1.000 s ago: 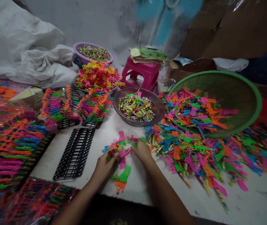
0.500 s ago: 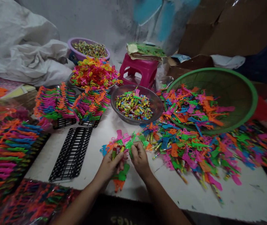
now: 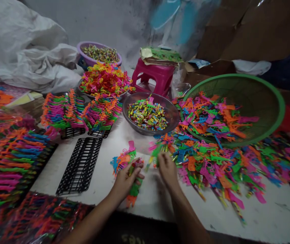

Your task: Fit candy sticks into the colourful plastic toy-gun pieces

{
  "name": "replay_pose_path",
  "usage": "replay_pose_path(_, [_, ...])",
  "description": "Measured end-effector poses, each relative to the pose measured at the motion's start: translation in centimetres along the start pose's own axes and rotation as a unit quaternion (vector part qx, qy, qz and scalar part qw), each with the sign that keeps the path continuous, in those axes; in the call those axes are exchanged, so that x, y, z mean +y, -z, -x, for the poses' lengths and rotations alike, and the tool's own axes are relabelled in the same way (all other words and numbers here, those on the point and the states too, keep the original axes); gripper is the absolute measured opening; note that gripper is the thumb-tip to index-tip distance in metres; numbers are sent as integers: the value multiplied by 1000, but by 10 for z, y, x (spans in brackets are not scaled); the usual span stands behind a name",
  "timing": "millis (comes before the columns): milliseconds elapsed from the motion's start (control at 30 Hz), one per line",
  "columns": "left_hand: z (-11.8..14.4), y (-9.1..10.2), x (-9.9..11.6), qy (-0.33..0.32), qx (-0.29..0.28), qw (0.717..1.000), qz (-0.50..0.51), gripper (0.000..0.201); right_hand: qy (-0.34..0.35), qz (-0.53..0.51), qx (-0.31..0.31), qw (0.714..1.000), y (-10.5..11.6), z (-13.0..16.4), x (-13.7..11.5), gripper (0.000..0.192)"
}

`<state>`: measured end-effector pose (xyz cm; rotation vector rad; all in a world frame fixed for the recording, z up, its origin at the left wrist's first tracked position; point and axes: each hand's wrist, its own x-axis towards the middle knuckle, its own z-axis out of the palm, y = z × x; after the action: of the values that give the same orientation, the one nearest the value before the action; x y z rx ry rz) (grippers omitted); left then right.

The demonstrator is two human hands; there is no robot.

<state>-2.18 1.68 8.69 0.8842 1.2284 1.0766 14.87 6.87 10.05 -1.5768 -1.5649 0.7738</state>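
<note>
Two hands have parted since 0.5 s ago; left hand (image 3: 127, 179) clenches small toy bundle (image 3: 134, 167); right hand (image 3: 167, 169), blurred, now by loose toy pile (image 3: 206, 162), grip unclear.

Desk (image 3: 267, 217) layout, clock from the hands: left hand (image 3: 126, 179) and right hand (image 3: 167, 169) near edge, center. Metal bowl (image 3: 171, 115) at 12, stool (image 3: 153, 76) behind it. Basket (image 3: 262, 101) at 2, toy pile (image 3: 211, 162) spilling from it at 3. Empty rack (image 3: 81, 166) at 9, filled racks (image 3: 81, 113) at 10-11.
</note>
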Motion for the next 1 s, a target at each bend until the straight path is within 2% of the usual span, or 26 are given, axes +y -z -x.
replay_pose_path(33, [-2, 6, 1, -10, 39, 999, -7, 44, -10, 64, 87, 994, 14, -10, 5, 27])
replay_pose_path(67, [-5, 13, 2, -21, 80, 996, -25, 42, -13, 129, 174, 976, 26, -20, 9, 30])
replay_pose_path(100, [-7, 20, 2, -31, 115, 992, -47, 39, -6, 186, 234, 954, 33, -29, 13, 33])
replay_pose_path(133, [-9, 27, 2, -43, 134, 988, -65, 38, 11, 227, 248, 942, 34, -37, 15, 34])
replay_pose_path(167, [-11, 32, 2, -49, 145, 985, -78, 37, 41, 249, 216, 943, 28, -43, 15, 33])
replay_pose_path(200, [-13, 35, 1, -54, 150, 983, -86, 36, 84, 253, 140, 954, 16, -47, 14, 30])
replay_pose_path(233, [-14, 36, -1, -56, 151, 983, -92, 35, 134, 245, 35, 960, -1, -49, 12, 29])
replay_pose_path(267, [-15, 35, -3, -57, 151, 982, -99, 35, 185, 232, -74, 952, -20, -52, 8, 29])
replay_pose_path(300, [-16, 34, -5, -60, 149, 981, -108, 34, 229, 227, -174, 930, -40, -54, 5, 29])
replay_pose_path(333, [-17, 33, -7, -64, 148, 979, -121, 32, 252, 229, -247, 907, -57, -56, 1, 31])
replay_pose_path(367, [-17, 32, -9, -69, 148, 977, -136, 31, 264, 237, -296, 887, -70, -59, -2, 35])
replay_pose_path(400, [-17, 33, -11, -74, 146, 975, -151, 31, 267, 247, -318, 876, -78, -63, -4, 39])
replay_pose_path(500, [-18, 42, -15, -71, 145, 974, -159, 34, 251, 261, -306, 881, -75, -73, -1, 31])
replay_pose_path(567, [-18, 46, -16, -67, 145, 978, -137, 37, 209, 231, -276, 910, -61, -78, 5, 22])
replay_pose_path(667, [-17, 39, -11, -82, 175, 975, -110, 38, 66, 96, -167, 979, -45, -72, 14, 21])
replay_pose_path(700, [-17, 33, -9, -85, 181, 974, -105, 39, 19, 34, -126, 991, -42, -67, 16, 24])
replay_pose_path(800, [-17, 15, -2, -71, 147, 982, -90, 43, -48, -88, -66, 993, -39, -49, 20, 36])
replay_pose_path(900, [-20, 6, -4, -52, 108, 990, -72, 38, -29, -10, -73, 997, -38, -31, 22, 30])
replay_pose_path(1000, [-21, 9, -12, -16, 90, 995, -27, 37, 31, 117, -142, 982, -36, -19, 25, 24])
